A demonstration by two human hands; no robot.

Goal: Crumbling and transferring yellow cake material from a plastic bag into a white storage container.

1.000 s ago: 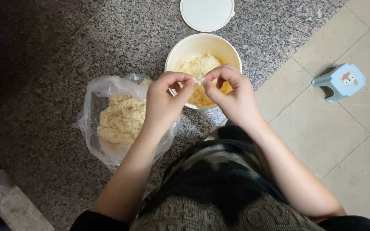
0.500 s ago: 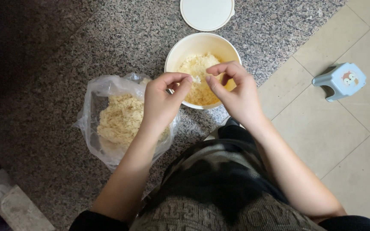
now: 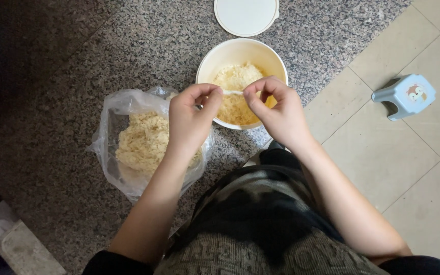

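Note:
My left hand [image 3: 192,119] and my right hand [image 3: 276,109] pinch the two ends of a thin pale strand [image 3: 234,92], stretched between them over the near rim of a cream bowl [image 3: 207,63]. The bowl holds a heap of pale yellow shredded strands [image 3: 232,81]. Under my left hand lies an open clear plastic bag [image 3: 115,109] with a mound of the same pale strands [image 3: 138,142] inside. Both stand on a speckled granite counter [image 3: 77,61].
A round white lid [image 3: 246,15] lies on the counter just beyond the bowl. Down on the tiled floor at the right stands a small light-blue stool [image 3: 406,95]. A pale slab and a white scrap [image 3: 11,244] sit at the lower left.
My hands have drawn slightly apart, pulling the strand out longer between them. My left hand shifted a little left; bowl and bag stayed put.

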